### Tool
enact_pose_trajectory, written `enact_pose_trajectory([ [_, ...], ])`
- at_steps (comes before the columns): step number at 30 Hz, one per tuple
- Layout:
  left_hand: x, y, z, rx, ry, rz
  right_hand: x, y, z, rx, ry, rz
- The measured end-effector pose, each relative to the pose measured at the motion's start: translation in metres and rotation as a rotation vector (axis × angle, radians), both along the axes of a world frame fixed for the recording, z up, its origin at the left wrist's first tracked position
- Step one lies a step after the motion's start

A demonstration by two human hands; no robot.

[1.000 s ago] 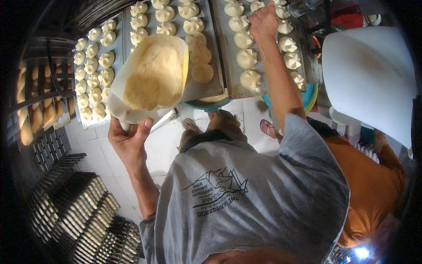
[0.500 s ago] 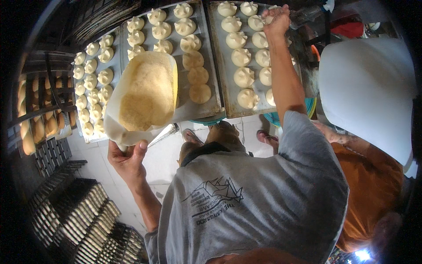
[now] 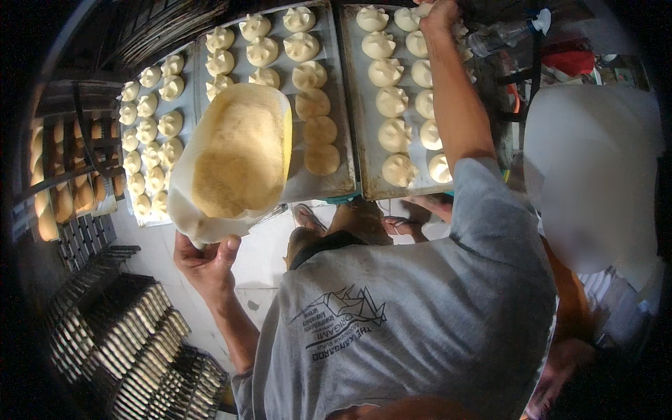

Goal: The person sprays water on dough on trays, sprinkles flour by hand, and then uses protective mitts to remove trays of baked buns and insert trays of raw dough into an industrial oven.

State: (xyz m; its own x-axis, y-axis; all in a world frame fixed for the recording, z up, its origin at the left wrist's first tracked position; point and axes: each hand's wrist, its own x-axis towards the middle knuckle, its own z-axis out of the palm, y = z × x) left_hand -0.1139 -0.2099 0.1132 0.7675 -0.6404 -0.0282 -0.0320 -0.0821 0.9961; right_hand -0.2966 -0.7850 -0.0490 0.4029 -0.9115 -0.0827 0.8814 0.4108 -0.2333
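Observation:
My left hand [image 3: 208,264] grips the narrow end of a scoop cut from a white plastic jug [image 3: 183,203]. Pale yellow crumbs [image 3: 234,157] lie inside it, over the middle tray [image 3: 297,178]. At the far end of the right tray [image 3: 364,178], my right hand [image 3: 439,15] is closed on a pale dough bun [image 3: 423,9], partly cut off by the picture's upper edge. Rows of peaked dough buns [image 3: 393,101] cover that tray. On the middle tray some buns have peaks, while a few near its right edge look smoother and rounder [image 3: 320,131].
A third tray of buns [image 3: 146,130] stands at the left. Baked loaves [image 3: 63,203] sit on a rack beyond it, with stacked slatted metal racks [image 3: 150,343] at lower left. A large whitish rounded object [image 3: 595,168] and a clear bottle [image 3: 500,36] are at right; another person's leg shows nearby.
My right hand has moved slightly farther up, toward the picture's edge. The scoop stays in my left hand, shifted a little. At the right, the person in orange has moved lower and is less visible.

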Motion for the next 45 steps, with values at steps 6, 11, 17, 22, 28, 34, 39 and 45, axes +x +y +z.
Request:
enact_pose_trajectory([
  [6,0.008,0.003,-0.003,0.004,0.114,-0.114,0.004,0.045,0.036,-0.093,0.196,-0.100],
  [11,0.011,0.000,-0.010,-0.083,0.180,-0.220,0.059,0.235,0.128,-1.014,0.892,0.307],
  [17,0.014,-0.003,-0.007,-0.172,0.181,-0.387,0.083,0.401,0.123,-1.926,1.430,0.234],
  [22,0.012,0.018,-0.017,-0.124,0.213,-0.502,0.080,0.437,0.130,-1.661,1.633,0.702],
  [28,-0.006,0.025,-0.012,-0.115,0.236,-0.626,0.051,0.448,0.108,-0.491,1.242,0.567],
  [34,-0.008,0.022,-0.012,-0.087,0.173,-0.636,-0.023,0.398,0.117,-0.079,0.355,0.307],
  [39,-0.007,0.019,-0.011,-0.073,0.207,-0.560,-0.119,0.354,0.077,0.015,0.618,-0.282],
  [45,-0.002,0.015,-0.014,-0.050,0.208,-0.477,-0.155,0.333,0.058,0.072,0.827,-0.571],
])
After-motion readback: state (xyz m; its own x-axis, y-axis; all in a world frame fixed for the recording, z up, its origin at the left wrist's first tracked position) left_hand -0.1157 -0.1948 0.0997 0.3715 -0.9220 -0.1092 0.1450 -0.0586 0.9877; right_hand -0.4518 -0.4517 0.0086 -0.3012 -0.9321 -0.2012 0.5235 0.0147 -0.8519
